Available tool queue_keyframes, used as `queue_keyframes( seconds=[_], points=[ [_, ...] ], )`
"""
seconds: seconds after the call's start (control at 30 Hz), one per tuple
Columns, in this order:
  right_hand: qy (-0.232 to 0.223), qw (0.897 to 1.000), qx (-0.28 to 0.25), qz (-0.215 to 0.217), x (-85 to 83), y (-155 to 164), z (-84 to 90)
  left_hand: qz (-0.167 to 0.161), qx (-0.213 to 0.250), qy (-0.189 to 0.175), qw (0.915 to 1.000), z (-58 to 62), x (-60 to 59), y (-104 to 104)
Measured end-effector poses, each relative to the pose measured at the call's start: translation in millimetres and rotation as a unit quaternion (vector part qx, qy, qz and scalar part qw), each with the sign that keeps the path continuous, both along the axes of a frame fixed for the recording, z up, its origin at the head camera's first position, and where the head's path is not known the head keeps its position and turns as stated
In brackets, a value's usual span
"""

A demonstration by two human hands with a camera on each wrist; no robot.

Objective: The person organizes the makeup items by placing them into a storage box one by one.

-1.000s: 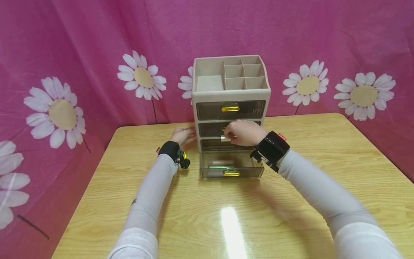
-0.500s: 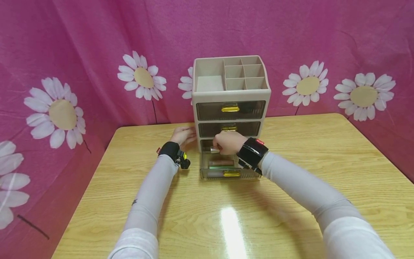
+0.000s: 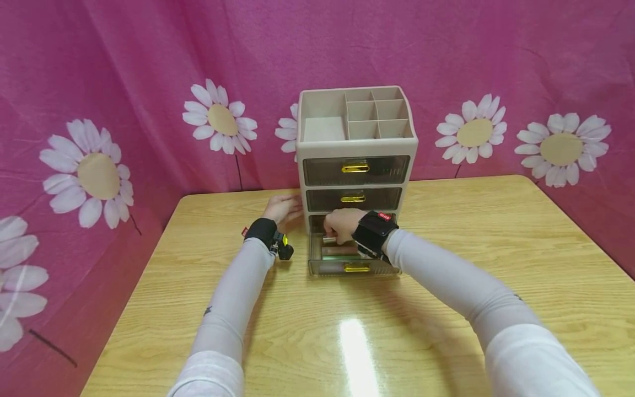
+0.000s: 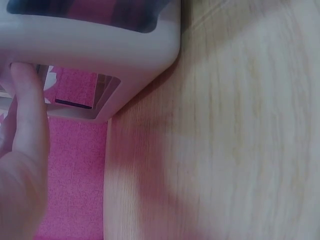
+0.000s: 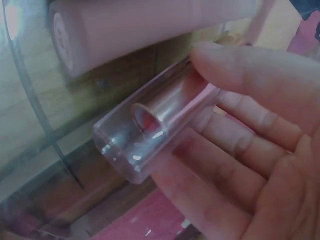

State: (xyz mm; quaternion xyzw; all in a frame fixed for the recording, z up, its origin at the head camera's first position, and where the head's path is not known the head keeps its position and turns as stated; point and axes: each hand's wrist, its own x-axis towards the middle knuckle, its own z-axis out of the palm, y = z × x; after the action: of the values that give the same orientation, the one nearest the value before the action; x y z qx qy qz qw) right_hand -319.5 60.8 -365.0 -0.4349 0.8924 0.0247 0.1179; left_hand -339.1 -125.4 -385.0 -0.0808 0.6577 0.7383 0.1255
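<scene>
A beige desktop organizer [image 3: 357, 148] with smoky clear drawers stands at the table's back; its bottom drawer [image 3: 382, 268] is pulled out. Inside that drawer my right hand [image 3: 341, 225] pinches a lipstick [image 5: 145, 125], a clear tube with a metallic inner part, between thumb and fingers. A pale pink tube [image 5: 150, 30] lies beside it in the right wrist view. Nearer the drawer front is a green tube [image 3: 339, 257]. My left hand [image 3: 284, 209] rests with extended fingers against the organizer's left side, fingertips at an opening there in the left wrist view.
Two upper drawers [image 3: 377, 171] with yellow handles are closed. The organizer's top has several compartments [image 3: 323, 128]. A wooden table [image 3: 278, 331] lies under everything, and a pink flowered curtain [image 3: 347, 44] hangs behind and at the left.
My right hand has moved left and down from in front of the middle drawer into the open bottom drawer, carrying the lipstick. The left hand has stayed at the organizer's side.
</scene>
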Motion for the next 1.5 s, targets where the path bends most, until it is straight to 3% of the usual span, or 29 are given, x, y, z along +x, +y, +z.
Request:
queue_keyframes(
  seconds=[0.07, 0.13, 0.27, 0.3, 0.37, 0.4, 0.6, 0.67, 0.77, 0.87, 0.97, 1.0, 1.03, 1.1, 1.2, 1.23, 1.3, 1.37, 1.4, 1.5],
  points=[
    [-0.002, 1.000, -0.001, 0.000, -2.2, 0.5, -3.9, -0.002, 0.009, 0.005, 0.9999, -7.9, -5.6, -1.1],
    [-0.011, 1.000, 0.000, -0.010, -3.2, 1.3, -6.1, -0.012, 0.036, 0.029, 0.9988, -36.3, -29.3, -9.2],
    [-0.034, 0.999, 0.003, -0.035, -2.2, 2.1, -7.1, -0.024, 0.077, 0.044, 0.9957, -110.0, -100.6, -27.8],
    [-0.039, 0.998, 0.002, -0.039, -1.6, 2.2, -6.8, -0.023, 0.080, 0.046, 0.9955, -133.6, -123.7, -33.4],
    [-0.043, 0.998, -0.001, -0.041, -0.1, 2.4, -5.7, -0.025, 0.088, 0.045, 0.9948, -158.9, -148.9, -39.5],
    [-0.044, 0.998, -0.002, -0.040, 0.1, 2.5, -5.5, -0.019, 0.086, 0.040, 0.9954, -157.7, -147.7, -38.3],
    [-0.058, 0.998, -0.003, -0.037, -0.9, 2.6, -5.8, -0.021, 0.097, 0.041, 0.9942, -177.3, -164.9, -43.8],
    [-0.064, 0.997, -0.001, -0.033, -0.9, 2.6, -5.2, -0.029, 0.102, 0.044, 0.9934, -201.1, -186.9, -49.7],
    [-0.077, 0.996, 0.013, -0.035, -5.0, 0.6, -6.6, -0.035, 0.107, 0.047, 0.9925, -215.6, -199.3, -53.8],
    [-0.069, 0.997, 0.013, -0.009, -12.3, -0.7, -14.3, -0.038, 0.104, 0.043, 0.9929, -208.8, -192.1, -53.5],
    [-0.055, 0.997, -0.026, 0.049, -48.7, 7.2, -51.8, -0.034, 0.089, 0.042, 0.9946, -174.9, -160.5, -45.6],
    [-0.052, 0.997, -0.024, 0.058, -53.6, 8.3, -55.1, -0.030, 0.081, 0.040, 0.9955, -163.2, -150.0, -42.1],
    [-0.050, 0.997, -0.024, 0.062, -54.2, 9.1, -53.7, -0.025, 0.070, 0.033, 0.9966, -143.4, -133.2, -37.4],
    [-0.073, 0.996, -0.012, 0.045, -53.5, 9.8, -45.3, -0.012, 0.056, 0.023, 0.9981, -114.5, -106.2, -28.9],
    [-0.085, 0.996, 0.016, 0.005, -5.8, 3.6, 12.5, -0.007, 0.049, 0.022, 0.9985, -75.6, -69.2, -19.1],
    [-0.081, 0.997, 0.001, 0.004, 6.3, 4.2, 24.9, -0.002, 0.044, 0.017, 0.9989, -59.7, -54.7, -15.3],
    [-0.063, 0.998, -0.030, 0.005, 27.7, 6.8, 44.7, 0.000, 0.033, 0.021, 0.9992, -42.0, -37.9, -10.2],
    [-0.029, 0.997, -0.070, 0.008, 42.3, 10.6, 52.5, -0.003, 0.027, 0.021, 0.9994, -27.0, -24.1, -6.8],
    [-0.006, 0.996, -0.090, 0.008, 50.7, 13.0, 55.9, 0.007, 0.007, 0.006, 0.9999, -11.6, -11.6, -1.8],
    [0.091, 0.984, -0.152, 0.026, 70.6, 21.4, 58.1, 0.000, 0.003, 0.002, 1.0000, 1.1, 0.3, 0.6]
  ],
)
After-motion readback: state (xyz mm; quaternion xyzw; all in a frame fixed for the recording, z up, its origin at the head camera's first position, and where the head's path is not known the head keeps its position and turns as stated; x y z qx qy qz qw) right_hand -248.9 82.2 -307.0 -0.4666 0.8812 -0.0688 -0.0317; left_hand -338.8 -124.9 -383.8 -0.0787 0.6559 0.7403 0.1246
